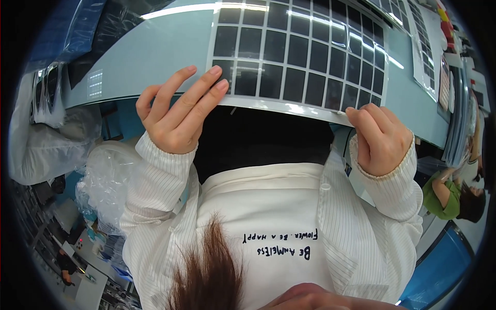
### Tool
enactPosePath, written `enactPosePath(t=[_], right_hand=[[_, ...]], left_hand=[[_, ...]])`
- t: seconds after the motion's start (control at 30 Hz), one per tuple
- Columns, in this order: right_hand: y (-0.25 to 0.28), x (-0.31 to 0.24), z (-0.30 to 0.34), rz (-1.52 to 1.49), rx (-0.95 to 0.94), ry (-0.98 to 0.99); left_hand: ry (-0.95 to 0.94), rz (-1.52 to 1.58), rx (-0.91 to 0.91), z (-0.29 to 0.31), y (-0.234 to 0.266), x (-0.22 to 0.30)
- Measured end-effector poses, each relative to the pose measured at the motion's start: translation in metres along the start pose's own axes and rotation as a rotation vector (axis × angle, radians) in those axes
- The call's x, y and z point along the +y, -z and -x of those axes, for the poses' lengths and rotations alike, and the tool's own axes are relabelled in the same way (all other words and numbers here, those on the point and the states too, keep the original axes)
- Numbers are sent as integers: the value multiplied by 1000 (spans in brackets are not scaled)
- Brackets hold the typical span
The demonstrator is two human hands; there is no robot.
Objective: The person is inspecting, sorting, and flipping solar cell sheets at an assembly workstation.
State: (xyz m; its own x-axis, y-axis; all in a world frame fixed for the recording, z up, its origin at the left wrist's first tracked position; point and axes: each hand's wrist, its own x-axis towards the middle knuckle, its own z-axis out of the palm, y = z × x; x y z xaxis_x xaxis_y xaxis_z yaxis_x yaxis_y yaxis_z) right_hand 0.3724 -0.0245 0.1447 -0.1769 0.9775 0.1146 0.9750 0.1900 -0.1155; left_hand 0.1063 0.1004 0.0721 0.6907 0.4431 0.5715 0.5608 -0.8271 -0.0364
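A glossy sheet of black rectangles (275, 46) in a white grid lies on the pale blue-green tabletop (170, 46), its near edge at the table's front edge. My left hand (178, 111) is open, the fingers stretched and apart, with two fingertips over the sheet's near left corner. Whether they press on it I cannot tell. At the near right corner my right hand (381, 138) is closed in a pinch, thumb and forefinger at the sheet's edge. Its other fingers are curled in.
A dark blue bin or box (62, 31) covered in clear plastic stands at the far left. Clear plastic bags (108, 181) hang or lie left of me. More gridded sheets (421, 46) and a calculator-like pad (444, 82) are at the right. A person in green (444, 196) is beyond.
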Motion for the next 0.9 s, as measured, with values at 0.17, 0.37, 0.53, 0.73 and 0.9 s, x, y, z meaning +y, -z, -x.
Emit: enactPosePath(t=[0.17,0.37,0.53,0.73,0.9], right_hand=[[4,16,15,43,-7,-42],[13,36,35,73,-32,-108],[26,56,55,72,-74,-188],[57,56,64,-359,-147,-385],[7,19,48,-675,2,-213]], left_hand=[[-24,-16,-35,-1,3,-1],[-15,-12,-44,1,0,-1],[-37,-14,-26,-2,0,-1],[-35,64,-49,-8,8,-5],[-53,178,-62,-27,22,-1]])
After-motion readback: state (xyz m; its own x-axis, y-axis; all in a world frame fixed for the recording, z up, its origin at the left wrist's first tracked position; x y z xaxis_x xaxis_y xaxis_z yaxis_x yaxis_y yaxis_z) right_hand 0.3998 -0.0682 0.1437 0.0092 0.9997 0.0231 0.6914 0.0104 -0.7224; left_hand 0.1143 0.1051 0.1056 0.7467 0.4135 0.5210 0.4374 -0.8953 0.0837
